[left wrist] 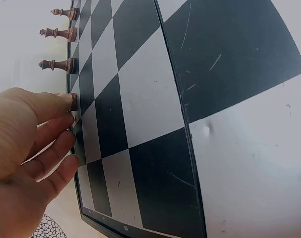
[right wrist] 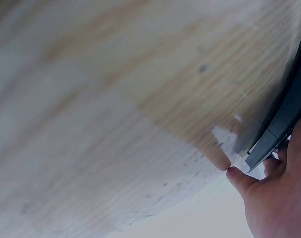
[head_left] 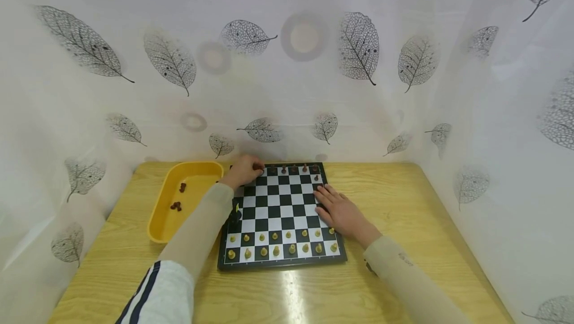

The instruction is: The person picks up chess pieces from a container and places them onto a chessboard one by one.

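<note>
A black-and-white chessboard (head_left: pixel 287 199) lies on the table. At its far edge my left hand (head_left: pixel 245 170) pinches a brown chess piece (left wrist: pixel 74 101) between thumb and index finger; only the base shows, at the board's back row. Beside it stand a brown queen (left wrist: pixel 58 65), a king (left wrist: pixel 58 33) and other brown pieces. One brown pawn (head_left: pixel 316 178) is in front of them at the right. My right hand (head_left: pixel 345 213) rests on the board's right edge with fingers extended. Two rows of pale yellow pieces, including a pawn (head_left: pixel 275 236), line the near side.
Left of the board is a yellow tray (head_left: pixel 157 219) holding several brown pieces (head_left: pixel 176 206). My left forearm passes over the tray's right side. A wooden table (head_left: pixel 381 184) supports everything, and a white curtain (head_left: pixel 314 99) with leaf prints hangs behind it.
</note>
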`<state>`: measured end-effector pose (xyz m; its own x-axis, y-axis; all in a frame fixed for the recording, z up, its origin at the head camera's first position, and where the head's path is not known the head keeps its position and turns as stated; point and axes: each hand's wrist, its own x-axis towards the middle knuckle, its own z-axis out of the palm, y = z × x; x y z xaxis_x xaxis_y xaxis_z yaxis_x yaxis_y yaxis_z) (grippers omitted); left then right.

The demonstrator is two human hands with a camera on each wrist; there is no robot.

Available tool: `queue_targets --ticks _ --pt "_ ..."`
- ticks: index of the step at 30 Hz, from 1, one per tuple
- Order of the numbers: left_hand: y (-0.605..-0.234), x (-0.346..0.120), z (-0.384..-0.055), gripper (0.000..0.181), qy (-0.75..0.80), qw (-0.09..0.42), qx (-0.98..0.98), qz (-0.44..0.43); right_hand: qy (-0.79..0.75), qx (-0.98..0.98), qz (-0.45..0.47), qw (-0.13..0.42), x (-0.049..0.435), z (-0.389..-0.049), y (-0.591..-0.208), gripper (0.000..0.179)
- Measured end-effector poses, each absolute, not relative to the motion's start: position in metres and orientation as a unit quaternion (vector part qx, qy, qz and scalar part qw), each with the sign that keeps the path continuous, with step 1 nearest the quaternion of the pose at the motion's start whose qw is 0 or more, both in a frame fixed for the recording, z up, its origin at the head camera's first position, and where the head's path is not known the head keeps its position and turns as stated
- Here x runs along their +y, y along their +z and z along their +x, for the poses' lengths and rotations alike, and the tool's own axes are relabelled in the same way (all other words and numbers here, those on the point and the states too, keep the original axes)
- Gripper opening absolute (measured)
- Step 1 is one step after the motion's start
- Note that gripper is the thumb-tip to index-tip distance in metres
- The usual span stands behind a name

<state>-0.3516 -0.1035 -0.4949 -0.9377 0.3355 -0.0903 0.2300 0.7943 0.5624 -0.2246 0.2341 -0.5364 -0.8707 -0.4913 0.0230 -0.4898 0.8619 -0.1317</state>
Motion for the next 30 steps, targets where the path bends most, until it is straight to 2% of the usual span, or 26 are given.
queue_targets --ticks 15,24,30 --pt "-0.496 -0.103 -0.353 0.020 0.276 0.091 0.945 0.153 -0.068 0.965 -0.255 0.006 0.233 -0.224 -0.535 0.061" --pt "-0.492 -0.105 -0.352 0.038 0.270 0.098 0.946 0.151 -0.072 0.965 -0.252 0.003 0.233 -0.223 -0.534 0.061" --pt "-0.481 -0.112 -0.345 0.043 0.278 0.088 0.944 0.152 -0.065 0.965 -0.254 0.007 0.234 -0.225 -0.536 0.062"
